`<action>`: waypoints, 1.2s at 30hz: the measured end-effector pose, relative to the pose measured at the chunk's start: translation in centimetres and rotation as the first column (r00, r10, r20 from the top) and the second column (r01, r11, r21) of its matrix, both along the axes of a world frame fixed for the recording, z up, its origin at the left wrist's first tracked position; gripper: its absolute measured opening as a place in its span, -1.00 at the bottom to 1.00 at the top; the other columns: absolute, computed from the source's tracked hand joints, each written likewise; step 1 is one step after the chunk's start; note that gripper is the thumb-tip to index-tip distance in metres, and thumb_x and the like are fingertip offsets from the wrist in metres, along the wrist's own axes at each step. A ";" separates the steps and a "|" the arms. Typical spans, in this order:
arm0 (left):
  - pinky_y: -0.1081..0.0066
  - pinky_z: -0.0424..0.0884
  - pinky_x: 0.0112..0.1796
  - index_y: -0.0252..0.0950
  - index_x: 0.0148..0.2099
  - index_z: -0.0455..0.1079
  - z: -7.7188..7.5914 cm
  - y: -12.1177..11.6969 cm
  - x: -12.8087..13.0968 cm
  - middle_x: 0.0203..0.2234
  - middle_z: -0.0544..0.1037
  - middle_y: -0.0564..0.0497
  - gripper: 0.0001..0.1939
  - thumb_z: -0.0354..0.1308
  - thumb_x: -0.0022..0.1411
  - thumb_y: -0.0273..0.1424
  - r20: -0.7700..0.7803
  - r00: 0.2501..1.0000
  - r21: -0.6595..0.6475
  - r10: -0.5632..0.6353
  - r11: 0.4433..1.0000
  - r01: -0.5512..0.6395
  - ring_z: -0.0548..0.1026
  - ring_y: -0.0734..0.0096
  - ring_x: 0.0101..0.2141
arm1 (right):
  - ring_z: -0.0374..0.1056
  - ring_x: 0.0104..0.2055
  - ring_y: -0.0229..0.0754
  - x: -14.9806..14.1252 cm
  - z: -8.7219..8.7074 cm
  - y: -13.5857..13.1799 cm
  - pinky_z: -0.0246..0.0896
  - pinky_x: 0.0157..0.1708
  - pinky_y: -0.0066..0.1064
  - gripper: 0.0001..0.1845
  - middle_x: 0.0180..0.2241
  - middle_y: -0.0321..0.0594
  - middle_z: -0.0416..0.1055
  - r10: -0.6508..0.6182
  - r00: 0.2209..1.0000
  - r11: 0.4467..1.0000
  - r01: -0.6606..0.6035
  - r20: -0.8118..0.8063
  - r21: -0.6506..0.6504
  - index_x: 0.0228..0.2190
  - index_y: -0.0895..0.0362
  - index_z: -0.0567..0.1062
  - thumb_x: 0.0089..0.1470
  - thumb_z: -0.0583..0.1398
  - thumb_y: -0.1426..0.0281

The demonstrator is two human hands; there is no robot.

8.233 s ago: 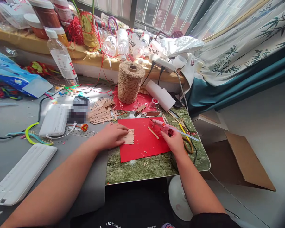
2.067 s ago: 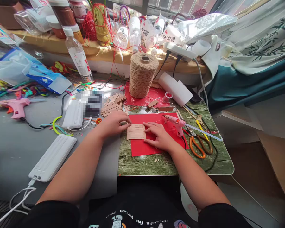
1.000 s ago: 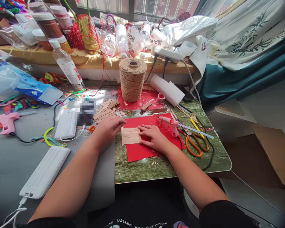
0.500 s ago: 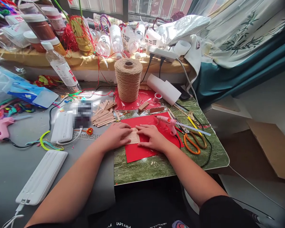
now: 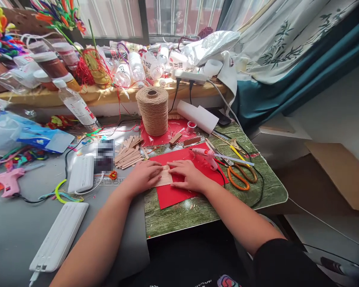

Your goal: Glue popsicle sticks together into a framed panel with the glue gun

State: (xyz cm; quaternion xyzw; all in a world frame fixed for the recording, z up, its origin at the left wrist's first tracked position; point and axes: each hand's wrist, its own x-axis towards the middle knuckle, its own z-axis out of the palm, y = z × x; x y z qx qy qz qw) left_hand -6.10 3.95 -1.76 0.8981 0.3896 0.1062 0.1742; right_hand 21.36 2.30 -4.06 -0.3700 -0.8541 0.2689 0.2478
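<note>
A small pale panel of wooden craft sticks (image 5: 165, 178) lies on a sheet of red paper (image 5: 179, 194). My left hand (image 5: 143, 176) rests over its left part, fingers stretched across the sticks. From the other side, my right hand (image 5: 187, 175) touches the panel's right edge with its fingers spread. Both hands are open and partly cover the panel. Just right of my right hand, a pink glue gun (image 5: 206, 154) lies on the red paper. Beyond my left hand is a pile of loose craft sticks (image 5: 128, 152).
A big spool of twine (image 5: 152, 113) stands behind the paper. Orange-handled scissors (image 5: 237, 178) lie at the right. White power banks (image 5: 60, 237), a second pink glue gun (image 5: 8, 182) and a tilted plastic bottle (image 5: 77, 105) are at the left. Cables cross the table.
The head view has shifted, so more of the windowsill shows at the top left. Both hands stay on the stick panel, with only slight finger movement.
</note>
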 end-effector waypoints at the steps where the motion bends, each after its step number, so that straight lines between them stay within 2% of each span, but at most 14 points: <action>1: 0.09 0.28 0.10 -0.17 0.22 0.45 -0.2 0.1 -0.1 0.11 0.57 -0.12 -0.60 0.10 0.42 -0.21 -0.004 0.999 0.024 0.038 0.999 -0.038 0.47 0.08 0.08 | 0.26 0.34 0.11 0.0 -0.1 0.0 0.04 0.31 0.13 -0.45 0.30 -0.09 0.37 -0.013 0.999 1.000 0.013 -0.046 0.002 0.14 -0.05 0.53 0.14 0.40 0.19; 5: 0.06 0.29 0.08 -0.16 0.30 0.36 -0.8 0.6 -0.4 0.08 0.59 -0.13 -0.48 0.20 0.34 -0.19 -0.008 0.994 0.064 0.111 0.992 -0.111 0.47 0.00 0.09 | 0.37 0.27 0.00 0.1 -0.9 0.3 0.20 0.28 -0.03 -0.62 0.21 -0.05 0.46 -0.103 0.974 0.995 0.102 -0.203 -0.014 0.08 0.04 0.57 0.23 0.30 0.36; 8: 0.09 0.33 0.03 -0.15 0.28 0.38 -1.0 0.8 -0.3 0.02 0.62 -0.12 -0.45 0.27 0.28 -0.19 0.017 0.992 0.025 0.122 0.992 -0.123 0.51 0.03 0.04 | 0.41 0.23 0.01 0.1 -1.3 0.5 0.25 0.26 -0.03 -0.65 0.16 -0.02 0.51 -0.141 0.967 0.990 0.139 -0.212 -0.025 0.02 0.08 0.60 0.19 0.30 0.43; 12: 0.17 0.42 -0.08 -0.18 0.23 0.43 -0.9 0.7 -0.1 -0.09 0.63 -0.10 -0.40 0.37 0.17 -0.17 0.094 0.981 -0.101 0.172 0.981 -0.163 0.55 0.12 -0.12 | 0.41 0.22 0.03 0.2 -1.6 0.7 0.26 0.25 0.00 -0.64 0.15 -0.02 0.51 -0.129 0.971 0.992 0.126 -0.203 -0.027 0.03 0.08 0.59 0.18 0.30 0.43; 15: 0.21 0.45 -0.11 -0.14 0.18 0.48 -0.6 0.4 -0.2 -0.09 0.61 -0.08 -0.46 0.37 0.16 -0.19 0.193 0.948 -0.248 0.252 0.948 -0.201 0.55 0.17 -0.13 | 0.41 0.21 0.02 0.4 -1.5 0.8 0.25 0.25 0.00 -0.64 0.13 -0.01 0.53 -0.116 0.966 0.993 0.110 -0.231 -0.038 0.05 0.09 0.58 0.22 0.28 0.40; 18: 0.26 0.49 -0.13 -0.16 0.11 0.51 0.0 0.0 -0.2 -0.10 0.61 -0.06 -0.56 0.35 0.20 -0.19 0.338 0.863 -0.464 0.376 0.864 -0.195 0.56 0.22 -0.13 | 0.43 0.16 0.01 0.3 -1.1 0.5 0.27 0.22 -0.02 -0.67 0.05 -0.04 0.58 -0.090 0.953 0.996 0.080 -0.288 -0.047 0.04 0.08 0.60 0.24 0.27 0.37; 21: 0.32 0.51 -0.17 -0.19 0.05 0.51 0.5 -0.6 0.2 -0.14 0.60 -0.05 -0.58 0.39 0.17 -0.18 0.469 0.737 -0.602 0.486 0.787 -0.136 0.57 0.26 -0.15 | 0.47 0.03 -0.03 -0.5 -0.2 -0.3 0.35 0.09 -0.13 -0.66 -0.02 -0.06 0.59 -0.144 0.912 0.982 0.084 -0.383 -0.169 0.03 0.08 0.60 0.23 0.30 0.30; 23: 0.34 0.52 -0.19 -0.21 0.00 0.51 0.6 -0.9 0.6 -0.18 0.60 -0.03 -0.59 0.42 0.14 -0.19 0.539 0.660 -0.621 0.524 0.776 -0.109 0.56 0.30 -0.18 | 0.49 -0.14 -0.09 -1.2 0.3 -0.7 0.39 -0.10 -0.24 -0.69 -0.12 -0.12 0.59 -0.203 0.874 0.950 0.067 -0.441 -0.304 -0.05 0.10 0.61 0.21 0.31 0.25; 25: 0.36 0.52 -0.19 -0.21 -0.03 0.51 0.6 -1.2 0.9 -0.20 0.58 -0.02 -0.60 0.44 0.13 -0.20 0.581 0.616 -0.614 0.532 0.783 -0.097 0.55 0.33 -0.20 | 0.45 -0.26 -0.15 -1.8 0.6 -0.9 0.35 -0.23 -0.32 -0.77 -0.25 -0.18 0.57 -0.233 0.847 0.931 0.052 -0.477 -0.363 -0.18 0.10 0.63 0.22 0.30 0.22; 28: 0.35 0.52 -0.18 -0.21 -0.02 0.51 0.7 -1.3 1.1 -0.18 0.58 -0.03 -0.59 0.46 0.11 -0.22 0.620 0.585 -0.602 0.523 0.795 -0.073 0.54 0.32 -0.20 | 0.42 -0.24 -0.15 -2.0 0.1 -0.7 0.31 -0.19 -0.32 -0.79 -0.30 -0.21 0.53 -0.267 0.796 0.929 0.064 -0.543 -0.364 -0.27 0.10 0.63 0.22 0.32 0.21; 30: 0.34 0.52 -0.19 -0.22 -0.02 0.50 0.6 -1.0 1.1 -0.19 0.59 -0.04 -0.59 0.45 0.13 -0.20 0.643 0.542 -0.618 0.542 0.784 -0.051 0.55 0.31 -0.20 | 0.41 -0.27 -0.17 -1.8 -0.5 -0.4 0.31 -0.20 -0.32 -0.77 -0.32 -0.23 0.52 -0.337 0.719 0.896 0.047 -0.608 -0.441 -0.30 0.09 0.62 0.17 0.36 0.18; 32: 0.34 0.50 -0.20 -0.24 -0.05 0.50 0.6 -0.7 1.1 -0.23 0.61 -0.04 -0.61 0.43 0.15 -0.17 0.639 0.514 -0.657 0.572 0.754 -0.021 0.56 0.31 -0.22 | 0.39 -0.35 -0.21 -1.6 -1.2 0.0 0.32 -0.28 -0.35 -0.71 -0.37 -0.26 0.51 -0.436 0.625 0.831 0.003 -0.648 -0.557 -0.33 0.08 0.59 0.09 0.41 0.12; 34: 0.37 0.48 -0.25 -0.27 -0.12 0.50 0.4 -0.4 1.2 -0.32 0.61 -0.02 -0.63 0.42 0.15 -0.15 0.604 0.527 -0.696 0.598 0.717 -0.017 0.54 0.36 -0.31 | 0.37 -0.42 -0.23 -1.5 -1.6 0.4 0.32 -0.35 -0.36 -0.63 -0.41 -0.29 0.50 -0.515 0.556 0.765 -0.046 -0.653 -0.642 -0.36 0.09 0.56 -0.01 0.47 0.09; 36: 0.40 0.43 -0.31 -0.28 -0.21 0.49 0.3 -0.3 1.3 -0.43 0.58 0.03 -0.65 0.43 0.13 -0.15 0.564 0.547 -0.715 0.618 0.697 -0.050 0.50 0.42 -0.42 | 0.37 -0.43 -0.25 -1.5 -1.7 0.6 0.33 -0.38 -0.38 -0.59 -0.41 -0.30 0.50 -0.551 0.520 0.722 -0.095 -0.653 -0.685 -0.39 0.09 0.54 -0.10 0.51 0.09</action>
